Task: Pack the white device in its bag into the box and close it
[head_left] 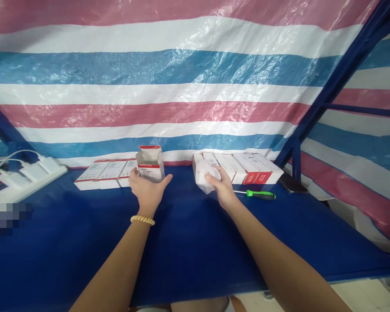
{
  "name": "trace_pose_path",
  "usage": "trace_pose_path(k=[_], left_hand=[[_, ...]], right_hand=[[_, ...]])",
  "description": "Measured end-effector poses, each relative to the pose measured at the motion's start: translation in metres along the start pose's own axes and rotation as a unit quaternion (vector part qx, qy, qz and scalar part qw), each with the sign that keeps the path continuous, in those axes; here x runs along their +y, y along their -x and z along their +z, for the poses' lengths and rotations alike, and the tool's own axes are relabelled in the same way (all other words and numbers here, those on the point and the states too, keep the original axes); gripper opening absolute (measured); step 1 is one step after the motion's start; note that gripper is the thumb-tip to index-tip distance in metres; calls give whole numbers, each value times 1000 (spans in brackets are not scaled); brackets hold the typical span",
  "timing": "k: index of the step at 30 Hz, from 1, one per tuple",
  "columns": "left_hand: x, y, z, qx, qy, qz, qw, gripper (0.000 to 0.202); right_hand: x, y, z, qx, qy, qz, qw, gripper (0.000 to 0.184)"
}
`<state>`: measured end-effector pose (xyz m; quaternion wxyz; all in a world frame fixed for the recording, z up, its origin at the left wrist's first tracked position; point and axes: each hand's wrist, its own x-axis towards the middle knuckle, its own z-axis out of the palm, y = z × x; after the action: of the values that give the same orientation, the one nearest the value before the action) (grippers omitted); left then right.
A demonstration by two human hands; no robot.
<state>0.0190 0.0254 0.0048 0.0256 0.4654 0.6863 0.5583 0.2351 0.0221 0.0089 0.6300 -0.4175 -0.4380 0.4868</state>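
Note:
My left hand (147,189), with a yellow twisted band on its wrist, is at an upright cardboard box (150,167) marked "DETECTOR". The box's top flap stands open and its inside shows grey; the fingers are partly hidden behind it. My right hand (223,187) grips a round white detector (208,175) in a clear plastic bag, held above the table before the right-hand boxes. Just right of that hand lies a screwdriver (260,195) with a green and black handle.
Several closed white and red boxes (99,171) lie in a row at the left. More boxes (243,167) stand at the right, beside a dark phone (292,184). A power strip (22,184) with white plugs sits far left on the blue table (188,251). Striped sheeting (169,91) hangs behind.

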Motion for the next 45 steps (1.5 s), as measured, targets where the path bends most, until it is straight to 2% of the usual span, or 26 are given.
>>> trace_pose_path(k=[3,5,9,11,14,18,22,25,30,35,37,40,43,45], left_hand=[[-3,0,0,-65,-15,34,997,89],[-1,3,-3,-77,-38,121,989,76],[6,12,-9,-108,-101,322,935,72],[9,15,-10,-134,-106,377,910,74],[10,18,-10,-182,-93,426,881,75],[7,17,-8,-208,-69,431,875,73],[7,16,-9,-210,-68,400,889,74],[9,17,-11,-208,-79,388,894,75],[10,18,-11,-192,-86,398,893,74],[8,23,-8,-204,-87,434,873,72],[9,26,-6,-211,-89,433,872,72],[10,30,-4,-205,-86,426,877,68],[11,33,-3,-179,-79,418,887,62],[12,34,-2,-163,-75,413,893,60]], right_hand=[[0,1,1,15,-9,-10,1000,63],[0,1,2,32,-13,-26,999,65],[-1,-1,0,76,-1,-61,995,66],[0,-2,-1,89,23,-74,993,69],[1,0,-3,107,97,-98,985,75],[2,3,-8,112,240,-132,955,86],[2,3,-12,127,300,-156,932,89],[4,0,-15,122,318,-153,928,90],[7,-5,-21,37,345,-167,923,94],[10,-4,-19,32,366,-117,923,109],[12,-2,-15,25,326,-145,934,101],[13,0,-10,27,265,-190,945,77],[14,1,-6,57,261,-208,941,60],[13,4,-4,52,260,-219,939,51]])
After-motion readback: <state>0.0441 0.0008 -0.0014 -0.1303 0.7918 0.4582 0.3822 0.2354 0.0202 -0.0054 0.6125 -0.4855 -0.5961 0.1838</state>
